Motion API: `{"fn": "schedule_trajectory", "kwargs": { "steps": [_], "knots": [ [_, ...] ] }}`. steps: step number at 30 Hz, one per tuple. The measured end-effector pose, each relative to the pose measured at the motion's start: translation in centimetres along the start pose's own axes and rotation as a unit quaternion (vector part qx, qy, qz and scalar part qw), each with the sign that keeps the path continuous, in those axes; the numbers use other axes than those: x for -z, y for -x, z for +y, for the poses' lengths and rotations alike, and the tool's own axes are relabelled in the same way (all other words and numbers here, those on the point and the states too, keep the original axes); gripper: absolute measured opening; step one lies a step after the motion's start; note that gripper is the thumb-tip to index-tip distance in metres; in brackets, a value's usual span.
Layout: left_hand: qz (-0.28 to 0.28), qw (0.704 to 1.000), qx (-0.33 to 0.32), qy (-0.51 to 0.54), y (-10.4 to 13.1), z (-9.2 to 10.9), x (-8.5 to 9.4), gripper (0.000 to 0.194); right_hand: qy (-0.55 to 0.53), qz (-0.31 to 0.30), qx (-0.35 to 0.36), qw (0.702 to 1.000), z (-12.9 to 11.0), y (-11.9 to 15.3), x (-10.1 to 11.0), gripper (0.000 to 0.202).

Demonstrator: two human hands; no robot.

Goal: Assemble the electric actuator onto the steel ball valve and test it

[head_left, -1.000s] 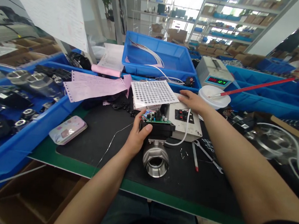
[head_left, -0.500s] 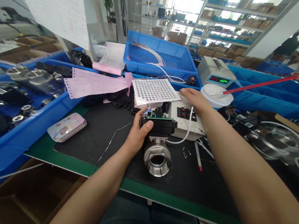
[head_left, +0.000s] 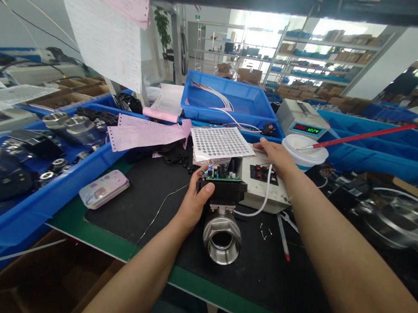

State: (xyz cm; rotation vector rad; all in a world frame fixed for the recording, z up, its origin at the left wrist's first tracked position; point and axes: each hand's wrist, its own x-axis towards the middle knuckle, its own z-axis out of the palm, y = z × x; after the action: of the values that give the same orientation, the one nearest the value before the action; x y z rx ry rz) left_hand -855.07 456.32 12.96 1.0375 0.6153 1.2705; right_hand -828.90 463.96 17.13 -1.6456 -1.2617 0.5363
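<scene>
My left hand (head_left: 195, 199) is closed around the left side of a black valve actuator (head_left: 228, 191), thumb in front. The actuator's cover is off, and a green circuit board (head_left: 223, 175) with small parts and wires shows on top. Below it a steel ball valve body (head_left: 222, 239) stands on the black mat, its round opening facing me. A white cable (head_left: 267, 192) runs from the actuator to a beige switch box (head_left: 253, 193) behind it on the right. My right hand (head_left: 276, 155) lies over the back of this box, fingers stretched out; their undersides are hidden.
Small screws (head_left: 265, 232), a red-tipped pen (head_left: 284, 237) and a wrench (head_left: 290, 222) lie right of the valve. A pastel case (head_left: 104, 189) is on the left. Behind stand a sheet of round labels (head_left: 221, 143), a blue bin (head_left: 230, 115), a white tub (head_left: 305, 152) and a power supply (head_left: 302, 119).
The camera view has tilted upward, so the bench appears lower in the picture. Both hands stay in about the same places on the actuator and the switch box.
</scene>
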Motion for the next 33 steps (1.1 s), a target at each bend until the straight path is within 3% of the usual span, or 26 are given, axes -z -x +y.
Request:
{"fn": "schedule_trajectory", "kwargs": {
  "steps": [13, 23, 33],
  "knots": [
    [0.001, 1.000, -0.014, -0.006, 0.5, 0.1, -0.3, 0.067, 0.001, 0.005, 0.010, 1.000, 0.2, 0.2, 0.2, 0.044],
    [-0.031, 0.999, -0.038, -0.016, 0.2, -1.0, 0.8, 0.066, -0.008, 0.009, 0.006, 1.000, 0.1, 0.5, 0.0, 0.045],
    [-0.021, 0.999, -0.034, -0.023, 0.1, -1.3, 1.1, 0.065, -0.009, 0.013, 0.001, 1.000, 0.4, 0.3, 0.0, 0.046]
  ]
}}
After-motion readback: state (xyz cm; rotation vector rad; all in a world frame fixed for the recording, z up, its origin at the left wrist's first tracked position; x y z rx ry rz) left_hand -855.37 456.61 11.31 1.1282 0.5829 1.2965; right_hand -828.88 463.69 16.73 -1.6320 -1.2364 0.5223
